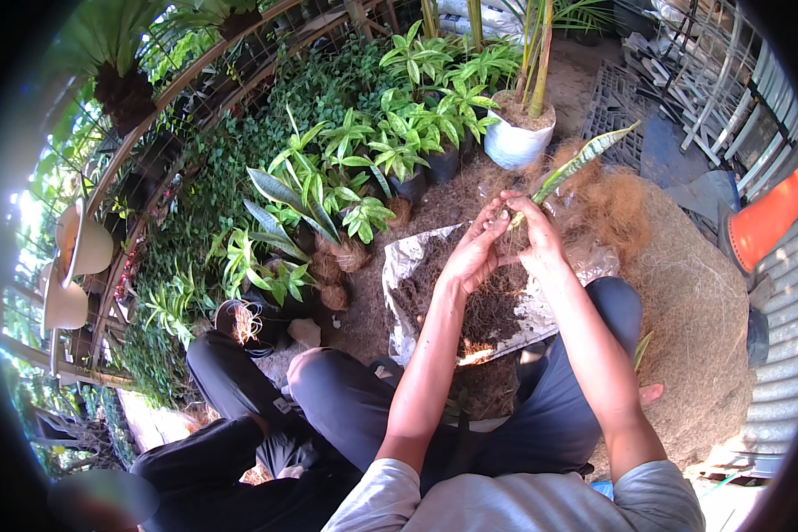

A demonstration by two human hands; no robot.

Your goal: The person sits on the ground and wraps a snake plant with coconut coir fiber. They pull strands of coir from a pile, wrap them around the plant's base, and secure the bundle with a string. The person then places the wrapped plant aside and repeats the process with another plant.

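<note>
Your shirt lies nearest; beyond, your nearer right hand pinches the plant at its base, long axis slanting up-rightward, your left hand close beside, its grip unclear.

The left forearm and right forearm, bare below short grey sleeves, reach forward and slant toward each other. The left hand shows part of its palm, its fingers stretched ahead and inward; how firmly they close is unclear. The right hand leans in opposite, fingers bent leftward in a pinch. The two sets of fingertips sit close together, the wrists apart
</note>
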